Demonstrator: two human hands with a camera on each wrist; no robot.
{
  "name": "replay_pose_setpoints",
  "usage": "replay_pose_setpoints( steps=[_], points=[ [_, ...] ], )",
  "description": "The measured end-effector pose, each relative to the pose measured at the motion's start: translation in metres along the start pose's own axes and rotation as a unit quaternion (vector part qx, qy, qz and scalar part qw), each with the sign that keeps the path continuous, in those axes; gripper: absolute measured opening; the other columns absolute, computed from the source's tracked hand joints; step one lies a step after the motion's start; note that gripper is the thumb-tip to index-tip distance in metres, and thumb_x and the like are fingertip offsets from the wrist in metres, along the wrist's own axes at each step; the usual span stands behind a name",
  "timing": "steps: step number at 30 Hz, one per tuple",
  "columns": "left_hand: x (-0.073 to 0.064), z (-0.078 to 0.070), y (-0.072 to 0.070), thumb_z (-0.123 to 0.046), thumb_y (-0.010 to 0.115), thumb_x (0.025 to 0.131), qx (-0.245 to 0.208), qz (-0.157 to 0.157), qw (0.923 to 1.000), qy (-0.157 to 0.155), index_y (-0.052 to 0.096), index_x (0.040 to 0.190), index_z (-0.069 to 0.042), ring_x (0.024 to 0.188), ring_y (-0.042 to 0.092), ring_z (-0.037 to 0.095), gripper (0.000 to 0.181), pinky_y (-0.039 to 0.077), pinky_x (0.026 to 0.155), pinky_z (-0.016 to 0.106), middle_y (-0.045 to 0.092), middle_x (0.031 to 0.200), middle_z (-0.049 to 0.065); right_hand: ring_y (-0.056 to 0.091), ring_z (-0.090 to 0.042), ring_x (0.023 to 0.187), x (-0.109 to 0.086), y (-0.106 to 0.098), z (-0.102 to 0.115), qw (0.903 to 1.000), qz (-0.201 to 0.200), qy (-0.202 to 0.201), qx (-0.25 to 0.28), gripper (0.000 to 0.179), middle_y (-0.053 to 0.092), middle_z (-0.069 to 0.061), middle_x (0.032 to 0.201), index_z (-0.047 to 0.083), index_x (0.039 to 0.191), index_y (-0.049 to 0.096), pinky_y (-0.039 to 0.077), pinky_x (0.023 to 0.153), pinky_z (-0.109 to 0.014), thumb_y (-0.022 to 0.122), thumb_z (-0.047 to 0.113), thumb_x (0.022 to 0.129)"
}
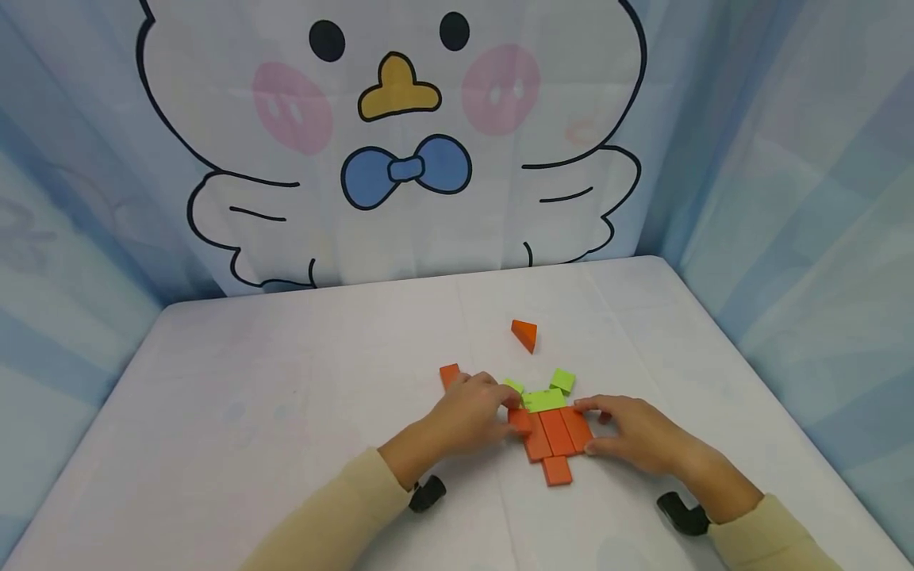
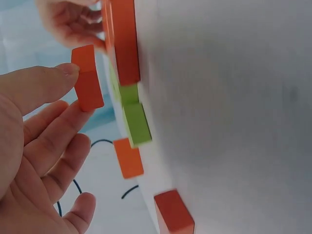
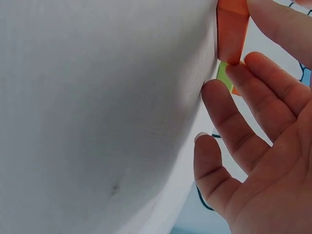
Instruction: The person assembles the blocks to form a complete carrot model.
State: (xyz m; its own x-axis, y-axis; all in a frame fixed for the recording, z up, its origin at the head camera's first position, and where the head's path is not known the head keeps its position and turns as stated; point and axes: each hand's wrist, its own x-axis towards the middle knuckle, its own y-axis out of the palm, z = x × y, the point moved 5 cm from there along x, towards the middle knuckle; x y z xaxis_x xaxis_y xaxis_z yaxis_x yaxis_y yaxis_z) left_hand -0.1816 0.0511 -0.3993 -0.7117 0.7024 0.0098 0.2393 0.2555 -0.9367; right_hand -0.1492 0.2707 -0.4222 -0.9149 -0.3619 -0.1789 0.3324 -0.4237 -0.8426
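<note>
My left hand (image 1: pixel 467 416) pinches a small orange block (image 2: pixel 87 80) between thumb and fingertip, at the left side of a flat block figure. In the left wrist view that block is raised off the table, its other fingers spread loosely. Three long orange blocks (image 1: pixel 557 432) lie side by side in the figure. A shorter orange block (image 1: pixel 557 471) sits below them and a green block (image 1: pixel 544 400) above. My right hand (image 1: pixel 639 432) holds the rightmost long orange block (image 3: pixel 233 31) by its two ends, between thumb and fingers.
Two small green blocks (image 1: pixel 563 381) touch or lie near the green block's top corners. Farther back lies an orange triangular block (image 1: pixel 524 335). Another orange block (image 1: pixel 449 375) is partly hidden behind my left hand. A printed curtain (image 1: pixel 400 238) hangs behind the white table (image 1: pixel 286 412).
</note>
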Motion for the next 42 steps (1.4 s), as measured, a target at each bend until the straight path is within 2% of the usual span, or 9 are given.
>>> replay_pose_setpoints(
  steps=[9,15,20,30,38,42],
  points=[
    [0.002,-0.03,0.017,-0.031,0.077,0.089,-0.011,0.01,0.9998,0.013,0.074,0.115,-0.019,0.101,0.055,0.01,0.029,0.04,0.089,0.032,0.067,0.096,-0.016,0.057,-0.021,0.102,-0.001,-0.003,0.0,0.9999,0.004,-0.009,0.009,0.059,0.065,-0.002,0.124,0.008,0.135,0.061,0.048,0.087,-0.045,0.081,0.033,0.085],
    [0.009,-0.043,0.029,-0.035,0.078,0.088,-0.023,0.003,0.9997,0.01,0.075,0.112,-0.02,0.094,0.054,0.007,0.028,0.038,0.084,0.029,0.066,0.092,-0.018,0.057,-0.023,0.104,-0.002,-0.002,-0.001,0.9996,0.018,0.0,0.022,0.061,0.064,-0.001,0.125,0.009,0.136,0.06,0.048,0.089,-0.048,0.081,0.032,0.084],
    [0.014,-0.052,0.037,-0.041,0.078,0.088,-0.023,-0.001,0.9997,0.01,0.075,0.111,-0.021,0.089,0.052,0.005,0.031,0.036,0.078,0.027,0.067,0.094,-0.02,0.057,-0.023,0.105,-0.002,-0.002,-0.002,0.9995,0.021,-0.007,0.022,0.059,0.063,-0.002,0.127,0.008,0.137,0.059,0.048,0.089,-0.048,0.081,0.025,0.084],
    [0.016,-0.064,0.039,-0.045,0.079,0.085,-0.02,-0.023,0.9994,0.019,0.076,0.107,-0.023,0.089,0.053,0.003,0.031,0.032,0.074,0.025,0.066,0.092,-0.021,0.057,-0.023,0.104,-0.002,-0.003,-0.001,0.9992,0.026,-0.021,0.021,0.056,0.064,-0.002,0.127,0.008,0.136,0.06,0.049,0.089,-0.048,0.08,0.019,0.085],
    [0.014,-0.067,0.042,-0.046,0.079,0.085,-0.025,-0.017,0.9994,0.016,0.075,0.106,-0.025,0.09,0.052,0.0,0.03,0.032,0.076,0.028,0.064,0.091,-0.024,0.057,-0.023,0.104,-0.001,-0.002,-0.003,0.9993,0.027,-0.016,0.022,0.057,0.063,-0.004,0.128,0.008,0.137,0.059,0.049,0.09,-0.049,0.079,0.014,0.084],
    [0.015,-0.068,0.045,-0.046,0.079,0.085,-0.01,-0.016,0.9998,0.012,0.074,0.106,-0.025,0.089,0.053,0.002,0.029,0.033,0.076,0.029,0.064,0.09,-0.023,0.057,-0.024,0.105,-0.001,-0.002,-0.003,0.9992,0.031,-0.007,0.024,0.056,0.062,-0.004,0.129,0.008,0.137,0.059,0.048,0.091,-0.051,0.079,0.013,0.084]
  ],
)
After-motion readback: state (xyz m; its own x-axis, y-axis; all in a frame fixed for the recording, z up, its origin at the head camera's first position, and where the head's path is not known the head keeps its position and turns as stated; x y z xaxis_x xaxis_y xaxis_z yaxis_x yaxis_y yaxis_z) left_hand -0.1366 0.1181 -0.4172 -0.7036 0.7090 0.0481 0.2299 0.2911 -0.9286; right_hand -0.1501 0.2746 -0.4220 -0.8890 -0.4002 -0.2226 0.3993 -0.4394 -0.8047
